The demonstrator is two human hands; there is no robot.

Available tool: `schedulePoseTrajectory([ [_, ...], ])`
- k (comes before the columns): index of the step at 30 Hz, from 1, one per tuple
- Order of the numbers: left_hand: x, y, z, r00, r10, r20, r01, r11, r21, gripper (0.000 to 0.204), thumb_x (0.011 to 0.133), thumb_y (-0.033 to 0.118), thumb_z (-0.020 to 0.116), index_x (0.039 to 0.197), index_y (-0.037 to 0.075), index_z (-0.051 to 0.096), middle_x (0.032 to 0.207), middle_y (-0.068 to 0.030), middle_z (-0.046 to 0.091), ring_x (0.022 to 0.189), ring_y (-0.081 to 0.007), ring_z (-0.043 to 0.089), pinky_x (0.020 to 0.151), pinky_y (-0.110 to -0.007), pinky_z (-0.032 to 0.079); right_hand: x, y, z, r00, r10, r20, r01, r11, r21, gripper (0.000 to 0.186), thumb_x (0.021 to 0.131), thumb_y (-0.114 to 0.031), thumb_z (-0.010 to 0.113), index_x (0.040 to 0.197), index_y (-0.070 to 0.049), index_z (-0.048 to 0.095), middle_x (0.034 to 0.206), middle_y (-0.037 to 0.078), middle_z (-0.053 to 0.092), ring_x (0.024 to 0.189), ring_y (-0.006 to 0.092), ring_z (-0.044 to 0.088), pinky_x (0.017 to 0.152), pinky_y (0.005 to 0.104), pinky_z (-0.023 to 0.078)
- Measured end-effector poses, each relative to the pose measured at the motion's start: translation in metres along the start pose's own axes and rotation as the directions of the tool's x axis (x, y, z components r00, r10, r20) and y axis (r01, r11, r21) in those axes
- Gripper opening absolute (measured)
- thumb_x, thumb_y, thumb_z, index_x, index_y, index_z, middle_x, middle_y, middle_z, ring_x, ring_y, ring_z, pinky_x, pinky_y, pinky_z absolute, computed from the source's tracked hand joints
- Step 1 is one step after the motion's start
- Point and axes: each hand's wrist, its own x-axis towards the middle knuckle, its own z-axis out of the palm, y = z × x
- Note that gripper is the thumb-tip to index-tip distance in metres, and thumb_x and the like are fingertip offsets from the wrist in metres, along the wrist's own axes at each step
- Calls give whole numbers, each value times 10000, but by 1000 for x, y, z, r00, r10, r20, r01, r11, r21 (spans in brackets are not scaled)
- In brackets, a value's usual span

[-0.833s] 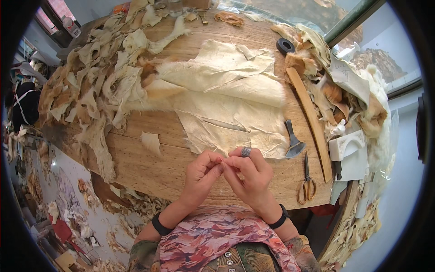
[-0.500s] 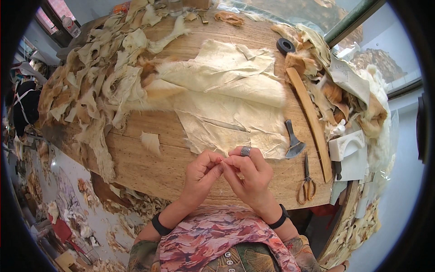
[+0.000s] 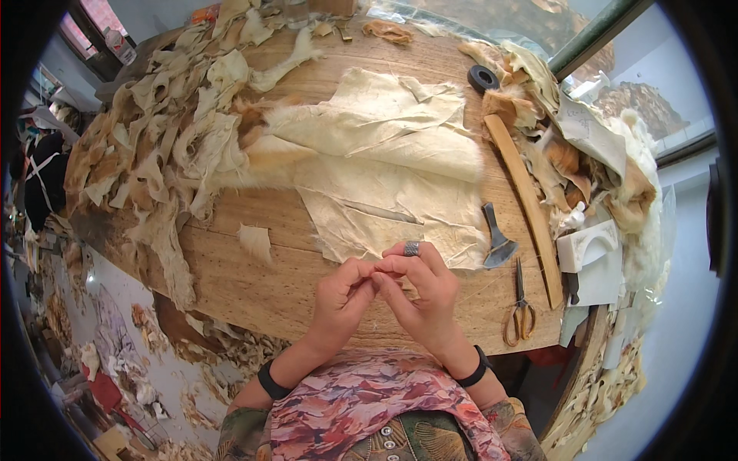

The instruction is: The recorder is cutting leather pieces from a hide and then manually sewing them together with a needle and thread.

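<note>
My left hand (image 3: 342,301) and my right hand (image 3: 424,296) meet fingertip to fingertip over the near edge of the table. Both are closed in a pinch; whatever lies between the fingertips is too small to make out. A wide, textured grey ring (image 3: 411,248) sits on a finger of my right hand. Just beyond the fingers spreads a large cream-coloured hide (image 3: 400,165), skin side up, with a long slit and furry edges at its left. To the right of my right hand lie a dark flat-bladed knife (image 3: 500,244) and scissors (image 3: 520,311) with gold-coloured handles.
Hide scraps (image 3: 165,138) pile up on the left of the wooden table (image 3: 284,223). A small loose scrap (image 3: 256,243) lies nearer. Along the right are a wooden strip (image 3: 526,207), a black tape roll (image 3: 483,77), more furs (image 3: 565,157) and a white arched block (image 3: 588,244).
My right fingers have shifted slightly left and curled closer over the left fingertips. A reddish spot that showed between the fingertips is now mostly covered. The hide and tools have not moved.
</note>
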Motion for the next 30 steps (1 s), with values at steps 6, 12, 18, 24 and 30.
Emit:
schedulePoseTrajectory([
  [6, -4, -4, -2, 999, -12, -51, 17, 996, 82, 123, 926, -24, 568, 1032, -17, 632, 932, -78, 693, 874, -89, 633, 759, -237, 497, 2, -6, -3, 999, 27, 23, -27, 999, 23, 177, 770, -2, 731, 924, -44, 654, 857, 106, 586, 715, 230, 624, 559, 311, 494],
  [12, 2, -10, 4, 997, 34, 64, -51, 956, 289, 100, 919, -18, 583, 1007, -15, 632, 830, -51, 663, 807, -98, 649, 701, -239, 498, 4, 3, -9, 997, 78, -27, -78, 997, 12, 96, 791, -16, 676, 877, -32, 637, 839, 108, 595, 728, 244, 614, 641, 333, 498],
  [18, 5, 13, -41, 999, 43, -3, -40, 947, 319, 62, 929, -39, 544, 915, 0, 590, 803, -49, 626, 787, -157, 677, 736, -257, 511, -24, 65, -109, 832, 295, -469, -278, 955, 108, 40, 851, -61, 677, 852, -25, 661, 816, 40, 623, 740, 142, 597, 644, 272, 474],
  [24, 36, 32, -151, 954, 287, -86, -211, 849, 485, 42, 960, 10, 529, 946, 14, 568, 821, -63, 615, 790, -130, 634, 753, -239, 485, -193, 126, -307, 626, 117, -771, -697, 528, -485, 125, 835, -169, 669, 834, -45, 677, 815, 133, 654, 765, 274, 637, 708, 360, 499],
  [30, 72, 48, -247, 944, 304, -128, -151, 745, 650, 64, 986, 50, 517, 1008, 13, 565, 911, -45, 587, 831, -140, 631, 798, -254, 514, -310, 134, -340, 573, 216, -791, -817, 70, -573, 100, 839, -161, 623, 821, -66, 649, 889, 121, 609, 850, 341, 616, 733, 427, 503],
])
